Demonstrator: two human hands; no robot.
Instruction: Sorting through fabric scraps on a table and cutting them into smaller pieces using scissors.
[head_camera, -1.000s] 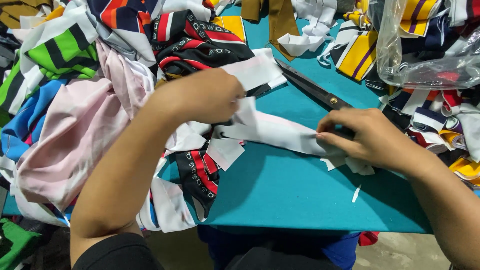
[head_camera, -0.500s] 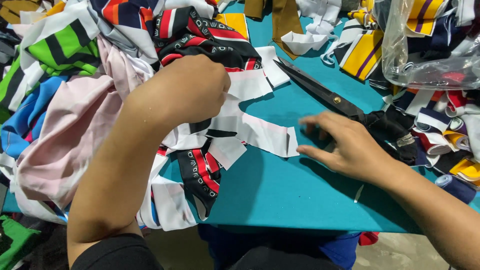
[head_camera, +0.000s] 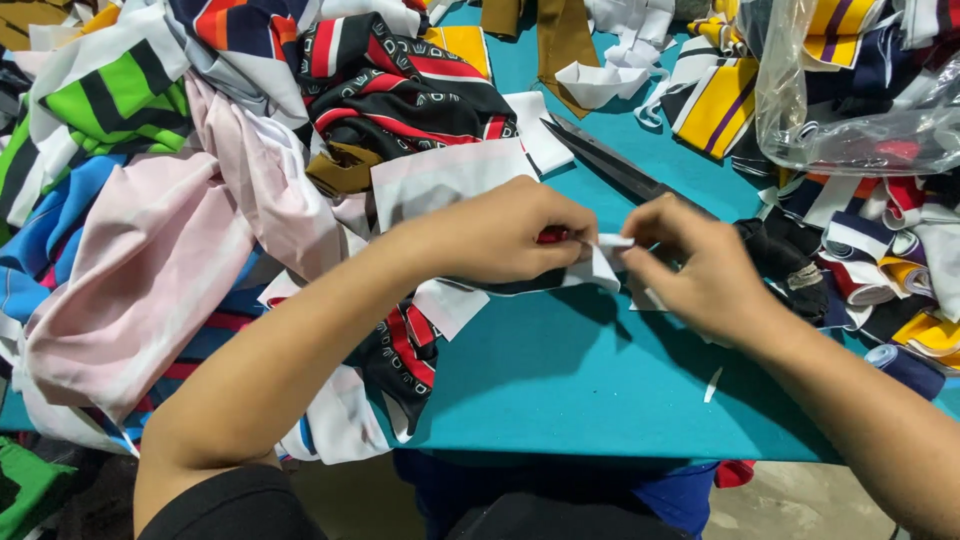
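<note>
While both hands' fingers pinch a white strip, its middle stays hidden.

Over the middle of the bench the left hand and the right hand meet, both pinching a small fabric strip between them. Behind the hands a pair of scissors lies aslant, blades toward the far edge. A heap of fabric pieces covers the left side of the bench and spills over its near left edge. A printed cloth lies on the heap behind the left hand. Along the right edge lie rolled fabric strips; a plastic bag rests on them at the far right corner. A thin scrap lies near the front edge, under the right wrist.
</note>
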